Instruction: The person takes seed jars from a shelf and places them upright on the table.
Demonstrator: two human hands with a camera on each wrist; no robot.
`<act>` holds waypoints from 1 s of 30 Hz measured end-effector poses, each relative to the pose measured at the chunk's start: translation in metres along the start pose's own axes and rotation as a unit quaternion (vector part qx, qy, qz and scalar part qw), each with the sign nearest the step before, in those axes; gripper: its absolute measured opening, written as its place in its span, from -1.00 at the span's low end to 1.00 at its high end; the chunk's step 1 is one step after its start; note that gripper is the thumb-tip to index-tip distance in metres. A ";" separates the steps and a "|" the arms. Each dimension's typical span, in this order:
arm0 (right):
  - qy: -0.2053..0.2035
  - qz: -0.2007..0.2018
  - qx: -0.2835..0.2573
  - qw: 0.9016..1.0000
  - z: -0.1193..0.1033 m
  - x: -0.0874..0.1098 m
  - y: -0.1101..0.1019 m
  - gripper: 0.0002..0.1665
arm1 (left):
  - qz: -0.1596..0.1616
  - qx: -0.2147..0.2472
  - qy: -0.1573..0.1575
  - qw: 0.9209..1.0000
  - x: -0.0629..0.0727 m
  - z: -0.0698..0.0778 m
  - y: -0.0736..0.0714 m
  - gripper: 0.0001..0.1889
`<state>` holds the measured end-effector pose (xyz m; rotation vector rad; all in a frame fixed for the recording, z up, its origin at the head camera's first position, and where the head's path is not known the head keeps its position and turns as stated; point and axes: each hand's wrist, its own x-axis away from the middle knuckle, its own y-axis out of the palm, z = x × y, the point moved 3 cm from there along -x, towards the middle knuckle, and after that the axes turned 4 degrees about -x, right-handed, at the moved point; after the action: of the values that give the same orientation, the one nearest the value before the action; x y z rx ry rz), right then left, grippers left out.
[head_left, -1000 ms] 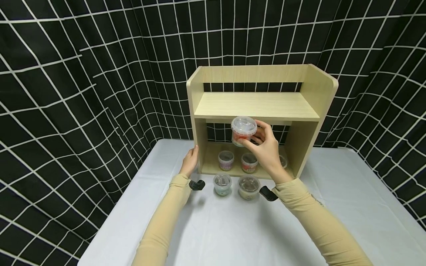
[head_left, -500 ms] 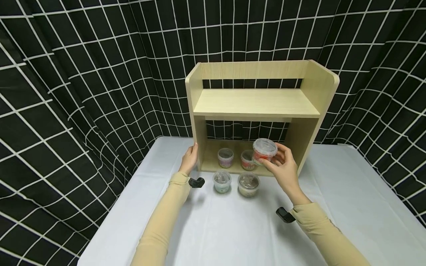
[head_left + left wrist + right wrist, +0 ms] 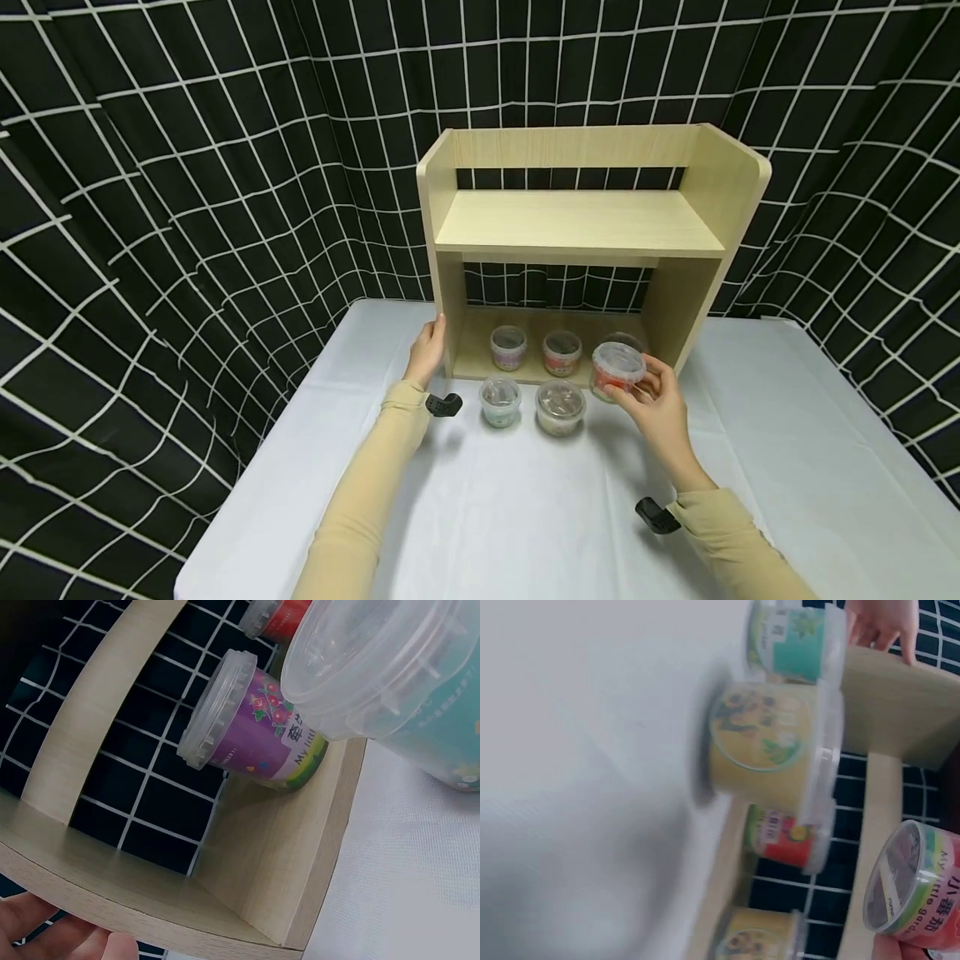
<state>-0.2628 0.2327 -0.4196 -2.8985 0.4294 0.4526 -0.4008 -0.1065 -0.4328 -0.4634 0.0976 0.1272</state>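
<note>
My right hand [image 3: 662, 410] holds a clear-lidded plastic cup with a red label [image 3: 617, 368], thumb in front and fingers round its far side. It is tilted in front of the lower shelf's right end; the right wrist view shows its pink and red printed side. Behind it, partly hidden, is a yellow-labelled cup [image 3: 759, 934]. My left hand [image 3: 426, 352] lies against the outer left side panel of the wooden shelf unit [image 3: 581, 221], its fingers [image 3: 71, 937] outside the board. A purple-labelled cup [image 3: 509, 348] and another red-labelled cup [image 3: 562, 353] stand on the lower shelf.
On the white-covered table [image 3: 510, 517], just before the shelf unit, stand a teal-labelled cup [image 3: 500, 403] and a yellow-labelled cup [image 3: 559, 408]. A black cloth with white grid lines [image 3: 225, 192] hangs round the back and sides.
My right hand has carried the red-labelled cup rightward and down, from before the middle of the shelf unit to its lower right end. The left hand stays on the side panel.
</note>
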 end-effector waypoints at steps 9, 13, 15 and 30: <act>0.025 0.020 0.010 0.999 0.023 0.006 -0.005 -0.16 | 0.002 0.005 0.002 1.000 -0.001 -0.001 0.000 -0.32; 0.032 0.028 0.011 0.999 0.029 0.008 -0.007 -0.14 | 0.009 0.006 0.004 1.000 0.000 0.002 -0.001 -0.35; 0.038 0.031 0.015 0.999 0.032 0.009 -0.009 -0.14 | 0.010 0.004 0.004 1.000 0.001 0.002 -0.001 -0.36; 0.064 0.037 0.053 0.996 0.051 0.017 -0.012 -0.13 | 0.006 0.000 -0.005 1.000 0.002 0.003 0.000 -0.33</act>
<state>-0.2575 0.2504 -0.4714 -2.8261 0.5643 0.2460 -0.3984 -0.1052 -0.4302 -0.4614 0.0907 0.1421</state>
